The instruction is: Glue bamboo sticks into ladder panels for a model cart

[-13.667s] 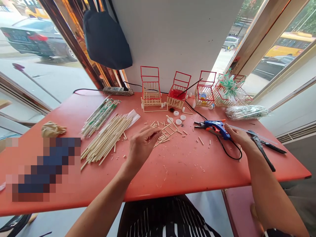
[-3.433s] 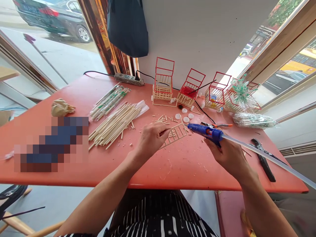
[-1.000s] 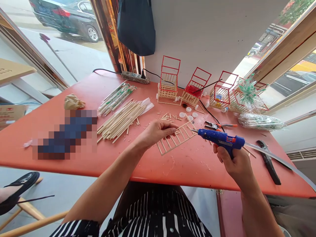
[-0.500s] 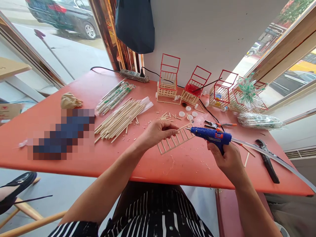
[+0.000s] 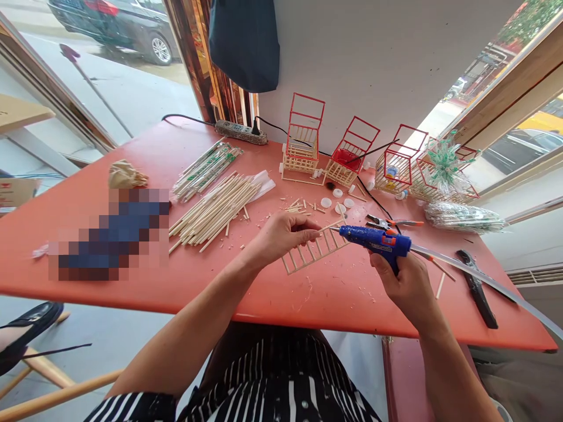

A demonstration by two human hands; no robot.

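Black-and-white striped cloth [image 5: 281,381] is nearest, below the edge of the red counter [image 5: 272,302]. One ladder-shaped frame [image 5: 319,258] of thin wood is in the left hand [image 5: 285,234], its upper rail pinched between thumb and fingers, most of its rungs lying below and to the right of the fingertips. The fingers of the right hand [image 5: 407,281] are wrapped round the grip of one blue glue gun [image 5: 373,239], a clear glue stick [image 5: 466,269] running out of its back. Compared with a second ago, the nozzle has moved left, from the frame's right end to just beside the left fingers. To the right lies one black-handled tool [image 5: 477,290].

Farther in are one loose pile of wooden sticks [image 5: 215,214], too many to count, one wrapped bundle [image 5: 206,170], four white caps [image 5: 325,203] and one pair of pliers [image 5: 380,221]. Beyond stand at least four red-railed racks [image 5: 308,97], with one power strip [image 5: 240,132] to their left. One dark bag [image 5: 246,47] hangs by the wall.
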